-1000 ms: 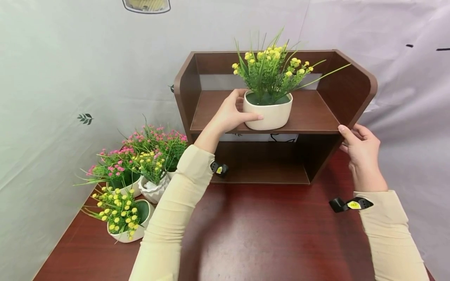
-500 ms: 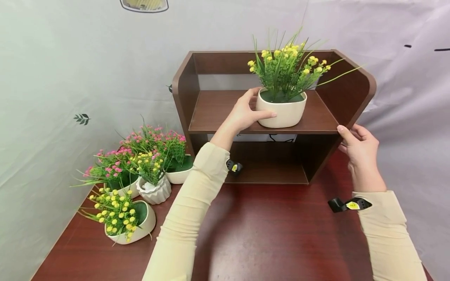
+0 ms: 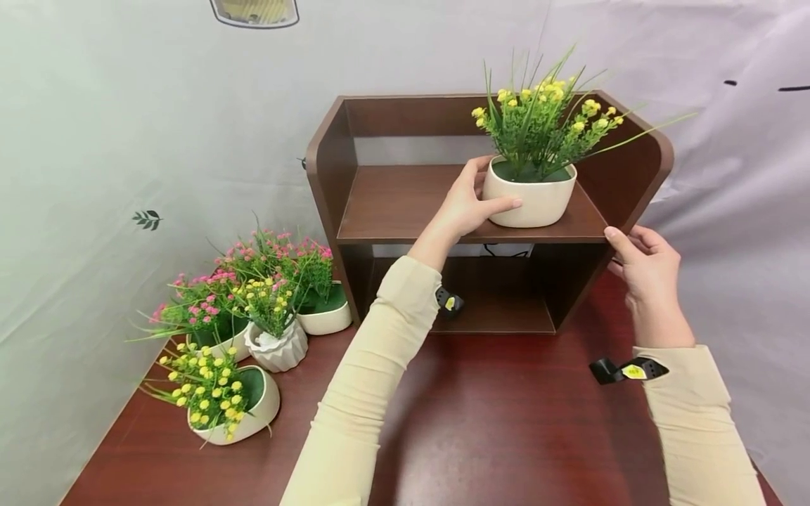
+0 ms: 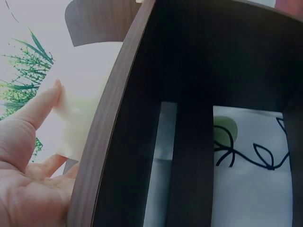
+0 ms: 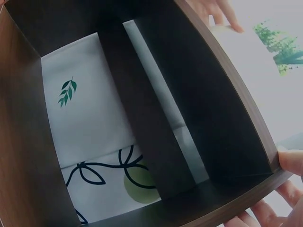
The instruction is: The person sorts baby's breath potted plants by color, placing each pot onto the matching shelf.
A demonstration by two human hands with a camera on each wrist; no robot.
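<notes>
In the head view, my left hand [image 3: 465,206] grips the left end of a white oval flowerpot [image 3: 534,204], thumb across its front and fingers behind. Yellow flowers and long grass blades rise from the pot. It sits on the upper board of a dark brown two-tier shelf [image 3: 401,200], towards the right side. My right hand [image 3: 653,277] holds the shelf's right side panel, its thumb at the front edge and its fingers on the outer face. The left wrist view shows my thumb [image 4: 45,101] against the pot's pale wall [image 4: 80,109].
Left of the shelf, several potted plants stand on the red-brown table [image 3: 481,422]: a yellow-flowered oval pot [image 3: 259,414], a fluted white pot [image 3: 281,349], and pink-flowered pots, one [image 3: 325,320] close to the shelf's left side. A pale printed cloth [image 3: 209,105] hangs behind.
My left hand has moved the flowerpot to the right along the upper board, from near the middle towards the right panel. My right hand keeps its hold on the shelf.
</notes>
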